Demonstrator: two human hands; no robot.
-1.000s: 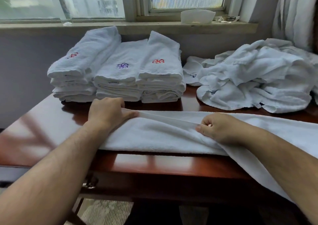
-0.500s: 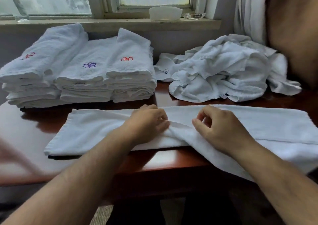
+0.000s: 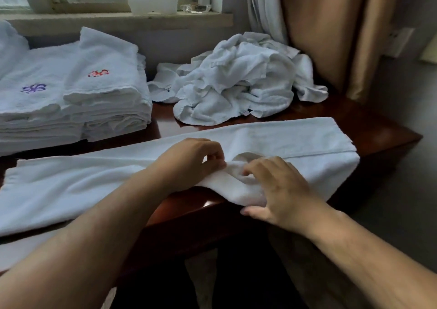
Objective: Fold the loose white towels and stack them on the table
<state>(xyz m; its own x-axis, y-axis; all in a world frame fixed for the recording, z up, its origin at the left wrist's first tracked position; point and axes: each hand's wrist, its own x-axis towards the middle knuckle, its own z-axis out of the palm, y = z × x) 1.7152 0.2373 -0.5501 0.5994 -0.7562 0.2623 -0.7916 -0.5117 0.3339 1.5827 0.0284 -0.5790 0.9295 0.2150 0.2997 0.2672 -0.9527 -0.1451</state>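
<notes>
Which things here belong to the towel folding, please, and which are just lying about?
Job: long towel spread at the near edge; loose heap of towels; folded stacks; table.
Lying about: white tub and glass dish on the windowsill; curtain.

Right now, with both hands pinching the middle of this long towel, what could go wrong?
The long towel droops over the table at its front edge under the right hand; a loose grip might let it slide off. The cloth bunched between that hand and the left hand may set an uneven crease.
</notes>
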